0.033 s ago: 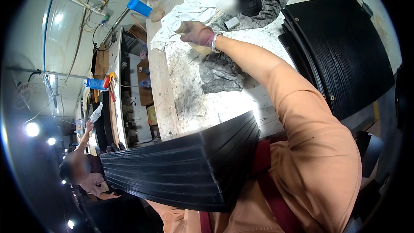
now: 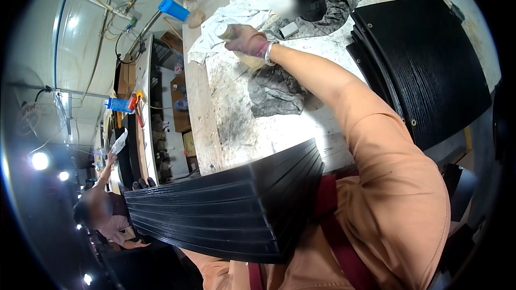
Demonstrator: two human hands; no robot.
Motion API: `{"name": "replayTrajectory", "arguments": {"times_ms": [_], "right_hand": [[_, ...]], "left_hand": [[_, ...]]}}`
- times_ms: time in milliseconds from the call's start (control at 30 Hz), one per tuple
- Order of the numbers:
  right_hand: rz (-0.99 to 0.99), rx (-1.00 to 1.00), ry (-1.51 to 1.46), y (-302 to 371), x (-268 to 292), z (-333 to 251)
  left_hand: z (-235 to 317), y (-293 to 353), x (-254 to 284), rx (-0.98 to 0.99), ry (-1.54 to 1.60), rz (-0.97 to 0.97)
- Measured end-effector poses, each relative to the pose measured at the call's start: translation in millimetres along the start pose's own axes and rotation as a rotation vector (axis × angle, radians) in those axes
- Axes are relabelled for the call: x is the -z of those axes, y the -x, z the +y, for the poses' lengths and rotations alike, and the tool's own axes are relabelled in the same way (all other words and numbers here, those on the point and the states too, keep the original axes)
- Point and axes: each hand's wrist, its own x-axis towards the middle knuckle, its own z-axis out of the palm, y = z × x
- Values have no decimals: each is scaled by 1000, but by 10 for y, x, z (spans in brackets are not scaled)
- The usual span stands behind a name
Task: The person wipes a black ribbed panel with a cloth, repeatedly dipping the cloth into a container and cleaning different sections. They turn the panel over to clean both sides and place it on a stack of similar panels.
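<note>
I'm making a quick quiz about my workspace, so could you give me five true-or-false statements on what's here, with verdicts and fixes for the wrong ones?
1. The right hand grips a pale container. True.
2. The left hand rests on the white worktable. False: the left hand is out of view.
3. A dark gray cloth lies on the worktable. True.
4. The stacked black sheets are left of the right hand. False: they are to its right.
5. A silver band circles the right wrist. True.
</note>
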Motion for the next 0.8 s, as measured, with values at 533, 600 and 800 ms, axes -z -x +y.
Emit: {"name": "replayTrajectory", "arguments": {"times_ms": [533, 600, 800], "right_hand": [[-982, 53, 1533, 604, 986, -517], [-1061, 11, 1627, 661, 937, -483], [-1098, 76, 1716, 742, 830, -370]], "left_hand": [[-55, -36, -6, 18, -12, -23], [-47, -16, 11, 15, -18, -17], [-28, -20, 9, 15, -25, -19]]}}
